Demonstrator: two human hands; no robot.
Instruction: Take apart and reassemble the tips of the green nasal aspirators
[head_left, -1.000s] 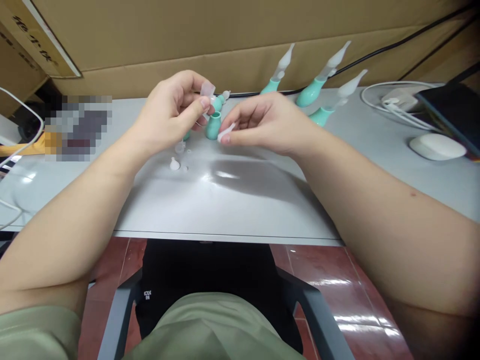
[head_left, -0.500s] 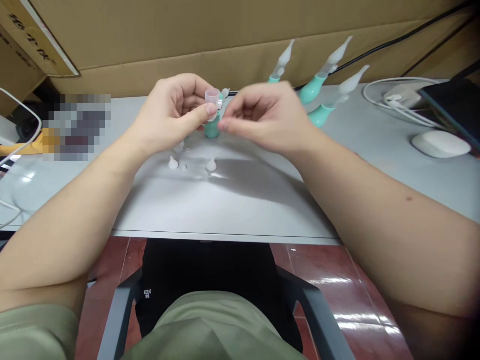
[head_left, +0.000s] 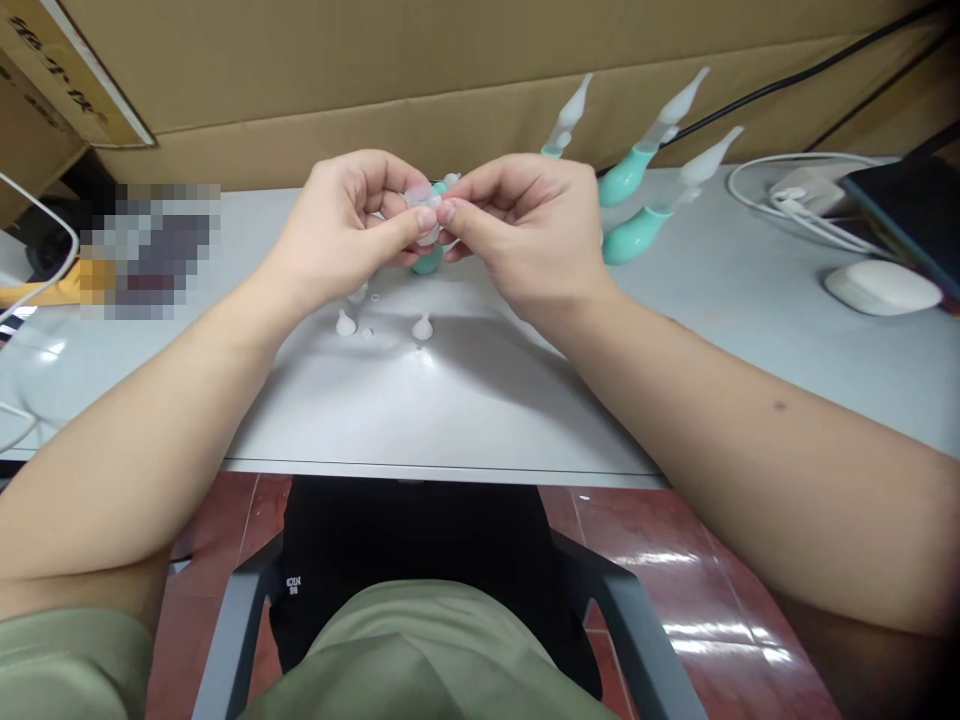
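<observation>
My left hand [head_left: 352,225] and my right hand [head_left: 517,225] meet above the grey table [head_left: 480,400], both pinching a small clear plastic piece [head_left: 426,207] between thumb and fingertips. A teal bulb [head_left: 429,262] sits on the table just beneath them, mostly hidden by my fingers. Small white tips lie below my hands: one [head_left: 346,324] on the left and another [head_left: 423,328] on the right. Three assembled teal aspirators with long clear nozzles stand behind my right hand, the nearest [head_left: 652,215] leaning to the right.
A cardboard wall [head_left: 450,90] closes off the back of the table. A white mouse [head_left: 881,287], a coiled white cable [head_left: 795,200] and a dark device [head_left: 911,215] are at the right. A blurred object [head_left: 150,250] lies at the left.
My right hand dropped a small white tip on the table, then rose and moved left to join my left hand on the clear piece.
</observation>
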